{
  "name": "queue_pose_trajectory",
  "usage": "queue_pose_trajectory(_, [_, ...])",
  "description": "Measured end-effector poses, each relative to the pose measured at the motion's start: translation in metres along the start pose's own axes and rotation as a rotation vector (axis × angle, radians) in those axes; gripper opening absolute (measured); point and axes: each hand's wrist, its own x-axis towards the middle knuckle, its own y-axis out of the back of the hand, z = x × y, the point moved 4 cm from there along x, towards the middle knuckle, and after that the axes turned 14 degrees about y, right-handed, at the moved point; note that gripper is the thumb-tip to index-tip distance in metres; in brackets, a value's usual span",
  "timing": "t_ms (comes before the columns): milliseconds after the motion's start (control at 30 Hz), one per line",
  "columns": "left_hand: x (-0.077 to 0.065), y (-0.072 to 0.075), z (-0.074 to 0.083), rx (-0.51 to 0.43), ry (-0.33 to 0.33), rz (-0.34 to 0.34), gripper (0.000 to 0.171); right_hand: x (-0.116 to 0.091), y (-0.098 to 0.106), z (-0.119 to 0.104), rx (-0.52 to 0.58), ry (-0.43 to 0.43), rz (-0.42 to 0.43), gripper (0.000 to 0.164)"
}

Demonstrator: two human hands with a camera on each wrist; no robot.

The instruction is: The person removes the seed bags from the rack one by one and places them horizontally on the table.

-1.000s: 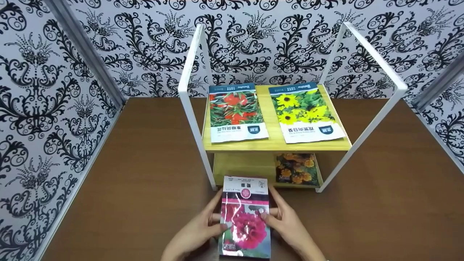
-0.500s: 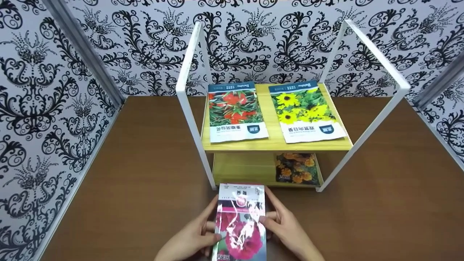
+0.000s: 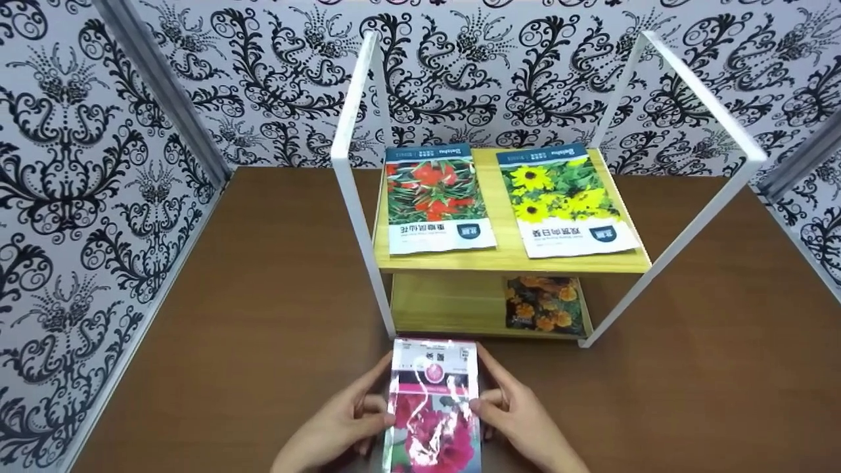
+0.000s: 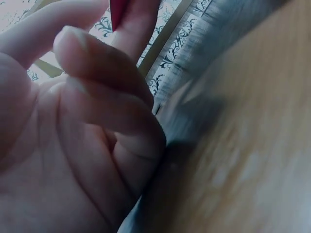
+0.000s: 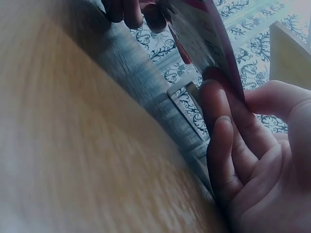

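A seed packet (image 3: 433, 407) with a large pink flower and a white top lies between my two hands in front of the shelf. My left hand (image 3: 341, 420) pinches its left edge, thumb on the front and fingers behind. On the opposite edge, my right hand (image 3: 522, 417) grips it the same way. The right wrist view shows the packet (image 5: 201, 36) tilted, its back facing the tabletop and the right thumb and fingers on either side of it. Only a red corner of the packet (image 4: 118, 12) appears in the left wrist view, beside the curled fingers.
A two-tier shelf (image 3: 486, 263) with white side frames stands on the brown table (image 3: 276, 295). Its upper board bears a red-flower packet (image 3: 437, 197) and a yellow-flower packet (image 3: 568, 200). An orange-flower packet (image 3: 545, 305) lies at the lower right. Patterned walls (image 3: 453, 72) surround the table.
Both hands have drawn the pink-flower packet a little towards me and slightly left, away from the lower shelf. Its hold is unchanged. The head view has shifted slightly.
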Motion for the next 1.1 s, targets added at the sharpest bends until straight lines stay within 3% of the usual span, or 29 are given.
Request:
queue_pose_trajectory(267, [-0.004, 0.008, 0.0, 0.012, 0.008, 0.025, 0.073, 0.002, -0.009, 0.001, 0.015, 0.015, -0.032, 0.08])
queue_pose_trajectory(433, [-0.005, 0.013, 0.0, 0.015, -0.017, 0.082, 0.07, 0.006, -0.014, 0.019, 0.052, 0.008, -0.038, 0.085])
queue_pose_trajectory(967, [-0.009, 0.026, -0.004, 0.12, 0.106, 0.284, 0.068, 0.017, -0.027, 0.027, -0.115, -0.039, -0.047, 0.092])
queue_pose_trajectory(1100, [-0.008, 0.027, -0.004, 0.146, 0.128, 0.341, 0.066, 0.018, -0.032, 0.028, -0.102, -0.053, -0.032, 0.092])
